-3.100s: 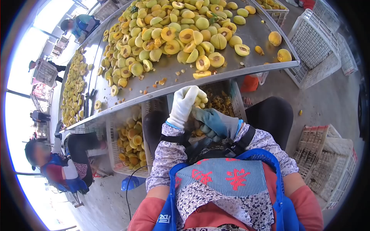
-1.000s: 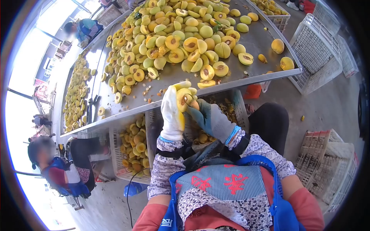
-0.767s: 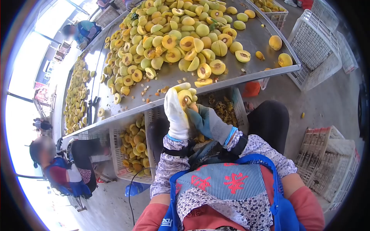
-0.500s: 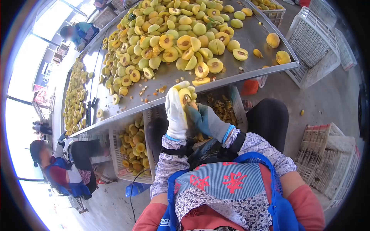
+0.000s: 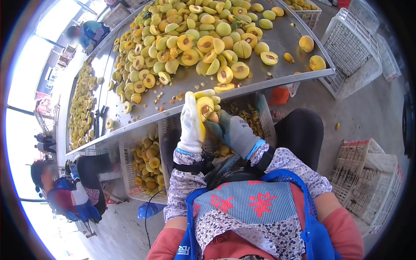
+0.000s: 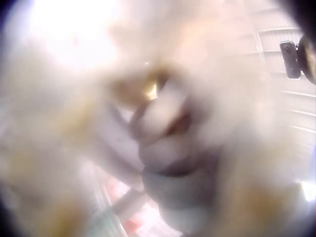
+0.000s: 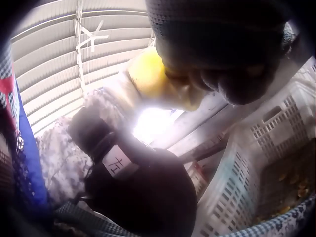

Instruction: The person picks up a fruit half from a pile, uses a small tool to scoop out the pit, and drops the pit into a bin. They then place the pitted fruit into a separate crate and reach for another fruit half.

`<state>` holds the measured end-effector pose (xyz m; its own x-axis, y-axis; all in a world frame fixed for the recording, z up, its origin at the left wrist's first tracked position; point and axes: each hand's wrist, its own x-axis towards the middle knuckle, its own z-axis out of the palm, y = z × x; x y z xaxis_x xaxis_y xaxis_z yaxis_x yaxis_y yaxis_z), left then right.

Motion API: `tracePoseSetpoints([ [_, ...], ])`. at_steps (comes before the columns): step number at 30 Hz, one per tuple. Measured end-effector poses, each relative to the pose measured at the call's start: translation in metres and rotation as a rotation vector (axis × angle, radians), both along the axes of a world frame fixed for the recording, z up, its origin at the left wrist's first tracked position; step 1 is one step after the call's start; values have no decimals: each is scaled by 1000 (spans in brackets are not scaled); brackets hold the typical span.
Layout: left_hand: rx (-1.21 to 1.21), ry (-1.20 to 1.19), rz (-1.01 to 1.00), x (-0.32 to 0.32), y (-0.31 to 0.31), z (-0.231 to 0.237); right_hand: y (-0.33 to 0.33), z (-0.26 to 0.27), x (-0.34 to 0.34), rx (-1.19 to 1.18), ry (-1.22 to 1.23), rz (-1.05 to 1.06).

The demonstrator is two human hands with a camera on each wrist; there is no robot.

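In the head view, my left hand [image 5: 190,123], in a white glove with yellow coating, holds a yellow peach half [image 5: 203,106] with its cut face and brown pit hollow turned toward my right hand. My right hand [image 5: 236,130], in a grey and teal glove, is curled close against the fruit. A thin curved pitting tool [image 5: 208,108] shows at the cut face; most of it is hidden by the fingers. In the right wrist view, the dark glove [image 7: 222,54] overlaps the yellow-coated glove [image 7: 148,74]. The left wrist view is badly blurred.
A metal table [image 5: 260,82] bears a big heap of peach halves [image 5: 182,47]. Below its edge stand a crate of peaches [image 5: 125,160] and a crate with scraps [image 5: 266,117]. Black pliers-like cutters [image 5: 100,121] lie on the table. Stacked crates [image 5: 364,182] stand right; another person [image 5: 78,190] sits left.
The hands were lower and closed together 3.1 seconds ago; the peach half's cut face has since come into view. Over the last second both hands stay at it, with the right shifting slightly.
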<state>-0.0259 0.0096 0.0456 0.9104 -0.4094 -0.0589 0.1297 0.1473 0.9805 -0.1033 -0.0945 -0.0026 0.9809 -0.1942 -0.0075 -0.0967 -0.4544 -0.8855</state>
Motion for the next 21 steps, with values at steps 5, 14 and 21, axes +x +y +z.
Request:
tracePoseSetpoints([
  [5, 99, -66, -81, 2, 2, -1, -4, 2, 0, -56, 93, 6],
  [14, 276, 87, -275, 21, 14, 4, -13, -1, -6, -253, 131, 81],
  [21, 124, -121, -238, 2, 12, 10, -14, 0, -8, -79, 75, 77],
])
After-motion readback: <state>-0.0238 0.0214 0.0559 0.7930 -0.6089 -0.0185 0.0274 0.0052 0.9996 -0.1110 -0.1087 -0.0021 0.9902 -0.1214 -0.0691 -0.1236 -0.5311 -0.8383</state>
